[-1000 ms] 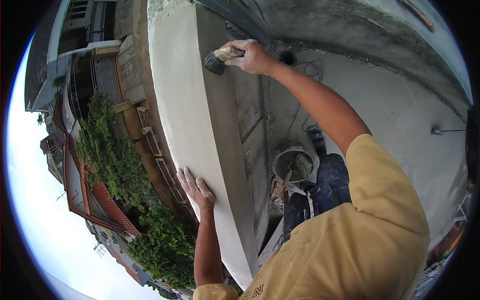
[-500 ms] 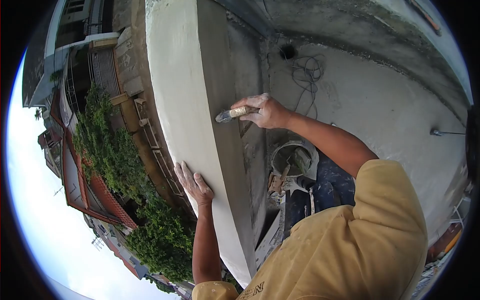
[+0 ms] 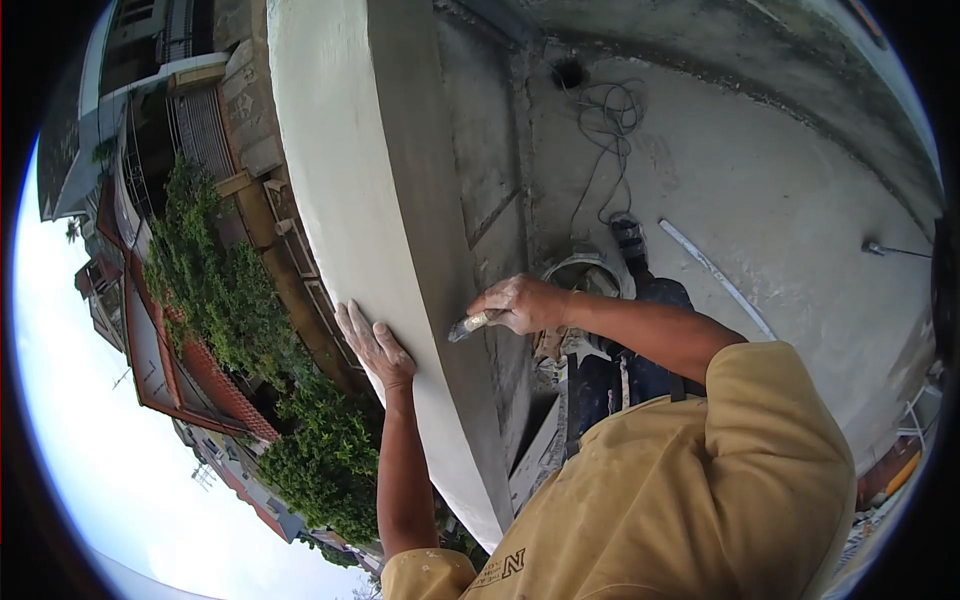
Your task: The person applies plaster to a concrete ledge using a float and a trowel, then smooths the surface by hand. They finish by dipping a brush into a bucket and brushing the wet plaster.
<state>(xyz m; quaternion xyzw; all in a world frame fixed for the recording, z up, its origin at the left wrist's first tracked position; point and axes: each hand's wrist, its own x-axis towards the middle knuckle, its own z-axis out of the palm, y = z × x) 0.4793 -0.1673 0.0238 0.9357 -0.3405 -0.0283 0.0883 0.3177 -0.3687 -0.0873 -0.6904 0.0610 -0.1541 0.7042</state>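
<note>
A pale, smooth parapet wall (image 3: 345,150) runs from the top down to the bottom centre. My left hand (image 3: 377,345) rests on its light top face near the outer edge, fingers apart, holding nothing. In my right hand (image 3: 522,304) is a paintbrush (image 3: 475,324), gripped by its light handle. The bristles point left at the wall's darker inner face (image 3: 425,190), close to the corner with the top face. Whether they touch it is hard to tell. Pale residue coats both hands.
Behind my right forearm stands a bucket (image 3: 583,262). A grey cable (image 3: 610,125) lies coiled on the concrete floor near a dark hole (image 3: 568,73). A long pale strip (image 3: 715,277) lies on the floor. Trees (image 3: 225,250) and roofs show beyond the wall.
My right hand has moved down along the inner face with the brush. My left hand remains on the top face. A foot and the long strip now show on the floor.
</note>
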